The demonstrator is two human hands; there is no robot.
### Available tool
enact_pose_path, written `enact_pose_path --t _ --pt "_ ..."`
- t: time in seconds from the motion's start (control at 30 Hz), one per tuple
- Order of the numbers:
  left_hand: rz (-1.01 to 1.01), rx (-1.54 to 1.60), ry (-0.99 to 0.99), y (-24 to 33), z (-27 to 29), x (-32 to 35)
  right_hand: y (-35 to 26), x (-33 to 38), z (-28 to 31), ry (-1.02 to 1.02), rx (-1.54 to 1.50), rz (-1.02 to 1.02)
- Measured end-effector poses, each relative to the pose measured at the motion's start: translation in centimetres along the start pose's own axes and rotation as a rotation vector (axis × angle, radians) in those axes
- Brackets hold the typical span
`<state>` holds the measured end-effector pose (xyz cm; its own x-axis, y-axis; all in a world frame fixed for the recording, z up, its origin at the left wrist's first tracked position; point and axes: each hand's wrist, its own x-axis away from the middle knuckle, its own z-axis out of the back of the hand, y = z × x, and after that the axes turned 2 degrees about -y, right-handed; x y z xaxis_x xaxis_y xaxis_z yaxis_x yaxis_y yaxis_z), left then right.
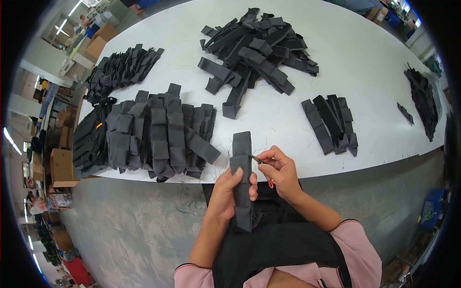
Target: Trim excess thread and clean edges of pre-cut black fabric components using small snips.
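Observation:
My left hand [224, 193] is closed round a dark grey fabric strip [242, 143], thumb on its front and fingertips at its right edge. The strip is folded or stitched into sections and stands nearly upright in the picture, its top end over the table's front edge. In my right hand [283, 175] is a pair of small thread snips [256, 159]. Their dark tip meets the strip's right edge, and a red-orange loop shows below my fingers. Whether the blades are apart is too small to tell.
A large heap of similar strips [259, 45] lies at the far middle of the white table [177, 72]. Rows of strips [158, 134] lie left, beside a black bag [91, 139]. A small group [331, 125] sits right. Dark pieces [422, 101] lie far right. Loose threads are scattered about.

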<state>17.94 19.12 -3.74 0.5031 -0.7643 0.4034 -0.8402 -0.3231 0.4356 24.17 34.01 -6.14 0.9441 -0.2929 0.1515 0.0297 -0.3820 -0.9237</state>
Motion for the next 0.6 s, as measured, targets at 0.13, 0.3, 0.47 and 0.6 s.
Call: enact_pose_path --t 0.13,0.3,0.47,0.6 --pt "-0.076 -0.428 0.136 -0.4 -0.9 -0.4 -0.7 0.0 0.4 0.047 0.313 0.186" --pt "-0.125 -0.706 0.197 -0.8 0.0 -0.8 -1.5 -0.4 0.2 0.025 0.817 0.514" --pt "-0.150 -0.754 0.205 -1.0 0.3 -0.7 -1.6 -0.6 -0.4 -0.021 0.884 0.509" --pt "-0.166 -1.063 0.281 -0.8 -0.1 -0.4 -1.6 -0.7 -0.4 -0.041 0.981 0.557"
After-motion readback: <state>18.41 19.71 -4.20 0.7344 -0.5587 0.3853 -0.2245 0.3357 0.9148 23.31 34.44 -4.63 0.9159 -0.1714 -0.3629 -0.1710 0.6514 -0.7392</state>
